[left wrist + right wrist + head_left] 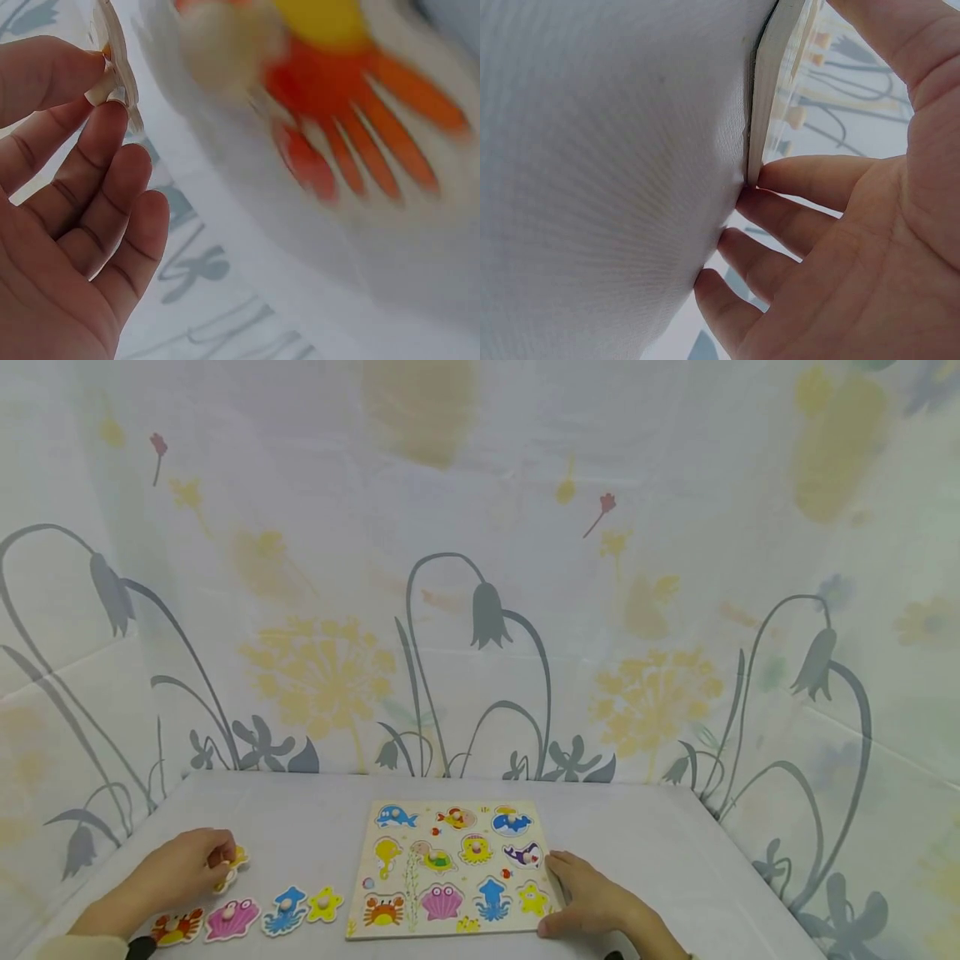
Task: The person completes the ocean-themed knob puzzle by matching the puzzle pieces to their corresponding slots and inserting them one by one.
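Note:
My left hand (193, 864) pinches a small wooden puzzle piece (238, 857) between thumb and fingertips, at the far left of the table. The piece is pale with yellow on it, and the hand partly covers it. In the left wrist view the piece (118, 56) appears edge-on, held by its knob. My right hand (588, 897) rests at the right edge of a sea-animal puzzle board (468, 929), thumb near its front corner. In the right wrist view the fairly straight fingers touch the table, the index fingertip against the board's edge (763, 112).
Loose knobbed pieces lie in a row left of the board: a crab (177, 927), a pink shell (231, 919), a blue squid (284, 912) and a yellow starfish (325, 905). A white cloth (637, 827) covers the table. A flower-printed curtain (480, 693) hangs behind.

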{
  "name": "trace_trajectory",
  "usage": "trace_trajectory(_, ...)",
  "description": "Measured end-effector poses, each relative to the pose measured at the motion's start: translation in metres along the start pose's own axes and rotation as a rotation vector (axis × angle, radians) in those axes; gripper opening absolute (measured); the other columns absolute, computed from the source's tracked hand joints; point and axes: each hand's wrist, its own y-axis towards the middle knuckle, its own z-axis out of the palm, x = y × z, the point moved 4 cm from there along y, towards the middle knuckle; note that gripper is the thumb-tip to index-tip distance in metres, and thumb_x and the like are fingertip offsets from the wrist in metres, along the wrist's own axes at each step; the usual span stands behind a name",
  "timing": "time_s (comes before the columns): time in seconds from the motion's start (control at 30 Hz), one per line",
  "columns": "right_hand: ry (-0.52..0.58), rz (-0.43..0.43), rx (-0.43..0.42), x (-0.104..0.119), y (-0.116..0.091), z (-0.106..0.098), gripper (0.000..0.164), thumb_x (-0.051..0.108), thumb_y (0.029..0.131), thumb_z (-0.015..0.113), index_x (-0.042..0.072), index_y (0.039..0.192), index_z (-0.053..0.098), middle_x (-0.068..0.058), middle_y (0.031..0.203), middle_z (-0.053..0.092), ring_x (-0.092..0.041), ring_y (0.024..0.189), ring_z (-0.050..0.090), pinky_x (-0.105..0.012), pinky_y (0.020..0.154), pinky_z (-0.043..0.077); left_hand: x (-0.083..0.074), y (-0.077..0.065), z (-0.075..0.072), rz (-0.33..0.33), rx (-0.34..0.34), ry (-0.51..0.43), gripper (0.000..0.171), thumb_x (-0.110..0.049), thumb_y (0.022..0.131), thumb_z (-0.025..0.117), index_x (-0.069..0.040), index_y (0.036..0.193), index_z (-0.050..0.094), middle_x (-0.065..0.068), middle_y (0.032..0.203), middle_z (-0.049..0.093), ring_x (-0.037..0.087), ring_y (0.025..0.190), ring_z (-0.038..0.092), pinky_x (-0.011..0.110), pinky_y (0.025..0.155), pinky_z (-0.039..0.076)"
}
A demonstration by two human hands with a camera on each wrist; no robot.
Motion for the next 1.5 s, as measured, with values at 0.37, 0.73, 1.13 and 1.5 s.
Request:
trace_trajectory(0.37,0.001,-0.012,0.003,-0.001,0.001,0.000,0.098,0.047,0.064,0.083,-0.003,0.139,0.043,-0.022,0.146,0.036,-0.043,0.135,0.029,-0.062,0.105,0.022,-0.050,0.019,0.017,0.112,-0.040,0.002,0.017,-0.010,0.075,0.070,-0.019,0.076,0.055,-0.007,0.069,0.044,0.010,0.065,0.041,0.029,0.059,0.035)
trace_trajectory(0.73,-0.014,-0.049,0.008,0.000,0.001,0.002,0.098,0.048,0.065,0.082,-0.003,0.139,0.042,-0.021,0.145,0.037,-0.043,0.135,0.030,-0.061,0.105,0.024,-0.105,0.044,0.036,0.149,-0.002,0.001,0.016,-0.014,0.078,0.072,-0.021,0.077,0.057,-0.008,0.070,0.045,0.011,0.067,0.043,0.030,0.061,0.038)
trace_trajectory(1.13,-0.014,-0.030,-0.001,-0.002,0.002,0.002,0.096,0.046,0.065,0.082,-0.002,0.139,0.043,-0.020,0.145,0.037,-0.043,0.134,0.031,-0.062,0.104,0.024,-0.148,0.063,0.051,0.333,-0.006,-0.030,0.010,-0.011,0.078,0.068,-0.017,0.079,0.060,-0.009,0.070,0.047,0.009,0.066,0.043,0.028,0.060,0.037)
trace_trajectory(1.5,-0.022,-0.049,0.003,-0.002,0.002,0.002,0.098,0.048,0.065,0.081,-0.003,0.139,0.043,-0.021,0.145,0.037,-0.043,0.134,0.030,-0.061,0.105,0.024,-0.159,0.073,0.066,0.305,0.026,-0.048,0.013,-0.011,0.078,0.068,-0.019,0.074,0.058,-0.009,0.067,0.046,0.009,0.065,0.044,0.029,0.060,0.036)
